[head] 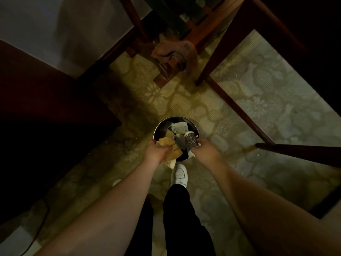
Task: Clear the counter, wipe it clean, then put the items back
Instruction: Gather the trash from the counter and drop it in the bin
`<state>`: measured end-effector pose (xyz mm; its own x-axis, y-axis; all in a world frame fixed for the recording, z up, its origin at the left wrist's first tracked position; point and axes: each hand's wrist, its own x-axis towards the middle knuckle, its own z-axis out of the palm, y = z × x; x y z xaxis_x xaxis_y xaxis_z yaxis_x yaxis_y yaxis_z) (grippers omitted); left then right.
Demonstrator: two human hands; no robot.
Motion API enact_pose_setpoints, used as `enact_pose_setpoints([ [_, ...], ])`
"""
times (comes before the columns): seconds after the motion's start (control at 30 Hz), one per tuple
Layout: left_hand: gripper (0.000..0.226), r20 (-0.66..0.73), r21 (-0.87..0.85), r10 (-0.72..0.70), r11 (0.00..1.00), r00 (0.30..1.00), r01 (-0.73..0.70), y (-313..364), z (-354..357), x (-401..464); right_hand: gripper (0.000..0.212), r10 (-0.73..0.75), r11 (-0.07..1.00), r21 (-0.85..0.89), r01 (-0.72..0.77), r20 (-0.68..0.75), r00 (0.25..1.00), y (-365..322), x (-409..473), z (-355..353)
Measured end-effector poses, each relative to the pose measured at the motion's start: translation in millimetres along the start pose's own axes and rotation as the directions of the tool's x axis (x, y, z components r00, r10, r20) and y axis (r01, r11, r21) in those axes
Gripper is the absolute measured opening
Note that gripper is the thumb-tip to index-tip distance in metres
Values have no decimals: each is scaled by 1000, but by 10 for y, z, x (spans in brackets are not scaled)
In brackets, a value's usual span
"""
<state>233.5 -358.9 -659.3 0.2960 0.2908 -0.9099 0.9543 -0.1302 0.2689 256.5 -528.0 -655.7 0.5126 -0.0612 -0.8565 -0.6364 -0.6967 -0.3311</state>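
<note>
Leaning over a round metal bin [156, 129] on the floor, the person holds both hands just above its near rim, evidently so that whatever is let go falls inside rather than on the carpet. The left hand [156, 147] is closed around a crumpled tan paper wrapper [170, 147] with printed lettering, a pale edge of it hanging below the fist. The right hand [204, 147] grips the lower part of a patterned paper cup [190, 142], tilted with its white rim pointing out over the bin's opening. Between and beyond the two hands, the bin already holds scraps of paper [178, 128]. This looks like the clearing stage: rubbish from the counter being thrown away, with the counter itself out of view. Just below the hands, a white shoe [179, 175] stands close against the bin, keeping the person squarely over it. Farther out past the hands, dark wooden chair legs [234, 106] cross the patterned carpet [276, 100], and a cloth [175, 52] hangs from a chair rung.
</note>
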Motion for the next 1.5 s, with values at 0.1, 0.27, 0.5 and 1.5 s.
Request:
enact_pose_setpoints([
  [0.1, 65, -25, -22, 5, 1000, 1000, -6, 5, -28, 2, 55, -13, 999, -32, 13, 12, 1000, -14, 18, -2],
  [0.27, 57, -24, -4, 10, 1000, 1000, -10, -33, -164, -81, 45, -9, 997, -73, 10, 9, 1000, -48, -67, -59],
  [0.5, 53, 16, 72, 34, 997, 999, -35, -77, -483, -514, 39, -34, 992, -123, 39, 41, 999, -169, -436, -179],
  [1.5, 30, -571, -105, 446, 793, 689, -600, -1015, -3531, -4389, 36, -746, 122, -619, 775, 458, 483, -2867, -4318, 7],
])
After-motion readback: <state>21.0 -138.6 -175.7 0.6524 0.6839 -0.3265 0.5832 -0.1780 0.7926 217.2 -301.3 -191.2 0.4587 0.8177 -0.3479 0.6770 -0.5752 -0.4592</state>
